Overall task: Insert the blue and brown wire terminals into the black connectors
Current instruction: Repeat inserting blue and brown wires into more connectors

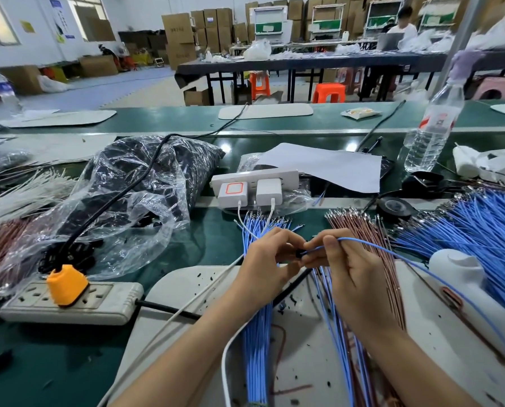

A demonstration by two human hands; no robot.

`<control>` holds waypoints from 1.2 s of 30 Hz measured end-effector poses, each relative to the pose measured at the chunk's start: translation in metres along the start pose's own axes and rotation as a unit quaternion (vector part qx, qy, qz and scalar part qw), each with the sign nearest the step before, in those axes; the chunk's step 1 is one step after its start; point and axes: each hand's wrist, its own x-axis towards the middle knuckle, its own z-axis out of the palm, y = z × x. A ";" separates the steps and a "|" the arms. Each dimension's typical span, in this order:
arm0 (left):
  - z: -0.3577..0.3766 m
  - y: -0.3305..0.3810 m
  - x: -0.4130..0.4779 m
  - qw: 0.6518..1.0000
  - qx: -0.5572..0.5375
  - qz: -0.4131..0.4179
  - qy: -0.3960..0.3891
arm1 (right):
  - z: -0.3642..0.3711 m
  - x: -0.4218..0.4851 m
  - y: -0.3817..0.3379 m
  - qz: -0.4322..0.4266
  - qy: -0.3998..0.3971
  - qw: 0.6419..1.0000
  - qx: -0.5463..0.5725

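The blue heap (480, 230) at the right runs off the frame edge. The blue bundle (255, 333) and the brown wires (362, 230) are cut off at the bottom. The clear bag (134, 183) holds dark pieces that glare makes too blurred to tell apart. Fingertips cover most of the connector (299, 254), so only a small black part shows. The terminal of the blue wire (392, 249) is hidden, and I cannot tell whether it sits inside.

A white mat (304, 362), flecked with black scraps, lies on the green bench (210, 245) under both forearms. The bag lies at the left. A black cable crosses it down to an orange plug (66, 284) in a grey power strip (69, 301). Behind the hands are a paper sheet (327, 165) and a white strip (254, 179) carrying two chargers. A bottle (430, 127) stands far right. A tape roll (393, 208) lies between the brown wires and the blue heap.

The left hand (267, 265) pinches the connector with thumb and curled fingers, above the blue bundle. The right hand (351, 274) is just beside it, fingertips almost meeting. It pinches the blue wire between thumb and forefinger, close to the connector. From there the wire arcs right and down across the mat.
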 end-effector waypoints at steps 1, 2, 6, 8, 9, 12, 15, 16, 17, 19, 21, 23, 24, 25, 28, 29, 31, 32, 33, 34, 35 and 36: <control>0.001 -0.001 0.000 1.000 0.001 0.006 0.000 | -0.001 0.000 0.000 0.005 -0.008 1.000 -0.003; 0.002 -0.001 0.000 1.000 0.001 0.011 0.001 | -0.001 0.000 0.001 0.008 -0.014 1.000 -0.007; 0.002 -0.004 0.001 1.000 0.008 0.027 0.005 | -0.003 0.003 -0.001 -0.025 -0.005 0.999 -0.032; 0.002 -0.005 0.001 0.999 0.025 0.042 0.007 | -0.005 0.004 -0.001 -0.037 0.005 0.998 -0.047; 0.002 -0.005 0.001 0.998 0.029 0.048 0.009 | -0.006 0.004 -0.001 -0.037 0.008 0.998 -0.052; 0.004 -0.004 0.001 0.998 0.027 0.048 0.011 | -0.006 0.003 0.002 -0.020 -0.001 0.998 -0.053; 0.004 -0.002 0.000 1.000 0.017 0.024 0.009 | -0.003 0.002 0.003 0.016 -0.033 0.998 -0.059; 0.003 -0.001 0.000 1.000 0.007 0.012 0.014 | -0.003 0.003 0.004 0.035 -0.048 0.997 -0.059; 0.003 0.001 -0.001 1.000 -0.006 0.002 0.019 | -0.002 0.003 0.004 0.055 -0.063 0.995 -0.058; 0.004 0.004 -0.002 0.999 -0.016 0.006 0.031 | -0.002 0.003 0.005 0.090 -0.085 0.991 -0.050; 0.005 0.006 -0.003 0.999 0.008 0.026 0.043 | -0.002 0.003 0.006 0.098 -0.080 0.991 -0.036; 0.005 0.007 -0.004 0.997 0.042 0.056 0.041 | -0.003 0.003 0.007 0.081 -0.066 0.993 -0.050; 0.006 0.007 -0.004 0.995 0.059 0.075 0.040 | -0.003 0.003 0.008 0.082 -0.061 0.993 -0.051; 0.006 0.007 -0.005 0.992 0.071 0.096 0.042 | -0.003 0.004 0.009 0.093 -0.053 0.993 -0.042; 0.004 0.009 -0.005 0.985 0.100 0.127 0.054 | -0.006 0.006 0.009 0.146 -0.011 0.988 0.049; 0.004 0.010 -0.005 0.983 0.112 0.132 0.056 | -0.007 0.006 0.009 0.156 -0.007 0.984 0.084; 0.004 0.010 -0.007 0.978 0.133 0.145 0.067 | -0.007 0.007 0.007 0.160 -0.021 0.979 0.125; 0.004 0.011 -0.007 0.974 0.143 0.155 0.079 | -0.006 0.007 0.006 0.159 -0.026 0.978 0.134; 0.003 0.012 -0.007 0.969 0.157 0.165 0.095 | -0.006 0.008 0.004 0.161 -0.017 0.977 0.142; 0.002 0.013 -0.007 0.962 0.179 0.171 0.113 | -0.006 0.010 0.003 0.168 0.009 0.973 0.158; -0.001 0.013 -0.006 0.954 0.204 0.172 0.135 | -0.009 0.013 0.003 0.177 0.048 0.966 0.184; -0.004 0.013 -0.004 0.946 0.228 0.166 0.163 | -0.013 0.016 0.002 0.190 0.091 0.952 0.221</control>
